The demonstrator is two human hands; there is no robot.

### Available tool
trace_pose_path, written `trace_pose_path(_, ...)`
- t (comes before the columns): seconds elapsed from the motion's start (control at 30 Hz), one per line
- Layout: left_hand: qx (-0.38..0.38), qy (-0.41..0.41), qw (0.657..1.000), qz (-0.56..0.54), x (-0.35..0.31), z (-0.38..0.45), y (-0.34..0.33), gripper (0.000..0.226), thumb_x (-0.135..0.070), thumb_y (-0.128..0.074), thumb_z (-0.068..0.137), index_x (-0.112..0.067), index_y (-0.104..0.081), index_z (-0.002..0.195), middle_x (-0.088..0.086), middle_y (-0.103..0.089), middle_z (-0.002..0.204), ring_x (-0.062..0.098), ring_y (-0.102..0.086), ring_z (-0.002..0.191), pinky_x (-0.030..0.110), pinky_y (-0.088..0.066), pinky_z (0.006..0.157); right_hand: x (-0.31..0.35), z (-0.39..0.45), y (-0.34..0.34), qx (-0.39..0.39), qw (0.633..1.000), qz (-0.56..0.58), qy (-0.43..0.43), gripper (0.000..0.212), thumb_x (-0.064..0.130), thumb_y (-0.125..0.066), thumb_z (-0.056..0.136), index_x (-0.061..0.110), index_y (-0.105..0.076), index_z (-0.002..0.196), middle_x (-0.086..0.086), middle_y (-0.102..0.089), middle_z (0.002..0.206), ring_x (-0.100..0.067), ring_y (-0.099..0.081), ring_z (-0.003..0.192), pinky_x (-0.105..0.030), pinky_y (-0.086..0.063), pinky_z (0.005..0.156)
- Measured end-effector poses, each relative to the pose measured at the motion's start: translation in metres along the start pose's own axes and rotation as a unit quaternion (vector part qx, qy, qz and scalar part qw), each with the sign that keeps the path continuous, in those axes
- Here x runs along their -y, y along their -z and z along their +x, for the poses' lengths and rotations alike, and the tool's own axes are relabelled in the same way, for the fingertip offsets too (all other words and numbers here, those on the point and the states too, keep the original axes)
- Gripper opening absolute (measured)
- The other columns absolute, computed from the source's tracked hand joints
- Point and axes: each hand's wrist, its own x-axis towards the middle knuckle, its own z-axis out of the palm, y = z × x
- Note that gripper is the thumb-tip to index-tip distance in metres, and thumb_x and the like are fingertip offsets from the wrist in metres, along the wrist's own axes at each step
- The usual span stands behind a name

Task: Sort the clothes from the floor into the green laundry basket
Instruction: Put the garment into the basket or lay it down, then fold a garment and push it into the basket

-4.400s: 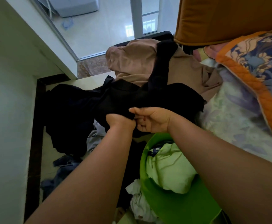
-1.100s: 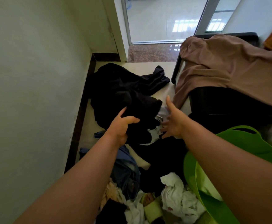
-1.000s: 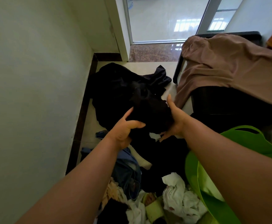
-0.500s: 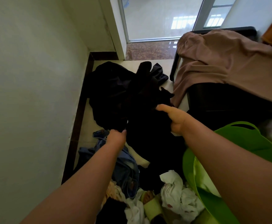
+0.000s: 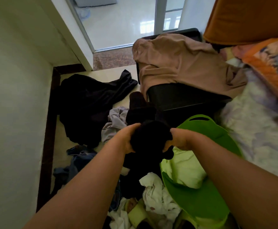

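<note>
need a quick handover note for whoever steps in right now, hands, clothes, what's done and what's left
Left hand and right hand: both shut on a bunched black garment, held at the near-left rim of the green basket, not yet inside.
Done: a light green cloth lies in the basket.
Left: drop the black garment in, then the floor clothes: big black piece, grey one, jeans, white ones.
</note>
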Motion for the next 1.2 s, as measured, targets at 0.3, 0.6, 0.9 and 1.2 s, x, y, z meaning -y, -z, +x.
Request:
trace_pose_path(0.3,0.023,-0.080,0.981,0.176,0.074,0.056,-0.139,0.052,-0.002,-0.059,0.087,-0.017,-0.045,0.135,0.018,-0.059,0.124,0.036,-0.060,0.109,0.045,-0.051,0.092,-0.133,-0.052,0.079,-0.027,0.980,-0.167,-0.106,0.028,-0.005,-0.066,0.073,0.020,-0.059,0.063,-0.006,-0.063,0.078,-0.029,-0.064,0.087,-0.040,-0.052,0.077)
trace_pose_path(0.6,-0.133,-0.067,0.866,0.478,0.104,0.105,-0.186,0.046,-0.012,-0.055,0.089,-0.002,-0.044,0.133,0.017,-0.055,0.131,0.033,-0.055,0.120,0.037,-0.046,0.099,-0.206,-0.048,0.077,-0.128,0.969,-0.119,-0.176,0.039,0.009,-0.057,0.090,0.004,-0.051,0.128,-0.017,-0.051,0.131,-0.027,-0.056,0.106,-0.031,-0.045,0.082)
trace_pose_path(0.9,-0.101,-0.053,0.879,0.462,0.065,0.111,-0.214,0.058,-0.020,-0.061,0.090,-0.015,-0.037,0.142,0.016,-0.055,0.123,0.030,-0.059,0.101,0.039,-0.052,0.091,-0.171,-0.011,0.121,-0.213,0.972,-0.057,-0.078,0.045,0.013,-0.056,0.091,0.018,-0.051,0.136,-0.008,-0.052,0.138,-0.026,-0.051,0.124,-0.033,-0.042,0.102)
trace_pose_path(1.2,-0.109,-0.123,0.896,0.413,-0.006,0.134,-0.230,0.070,-0.024,-0.062,0.088,-0.020,-0.028,0.148,0.011,-0.058,0.124,0.024,-0.062,0.102,0.036,-0.053,0.090,-0.104,0.037,0.188,-0.389,0.911,-0.141,0.007,0.044,0.015,-0.052,0.090,0.023,-0.048,0.133,-0.009,-0.033,0.142,-0.030,-0.037,0.128,-0.038,-0.037,0.105)
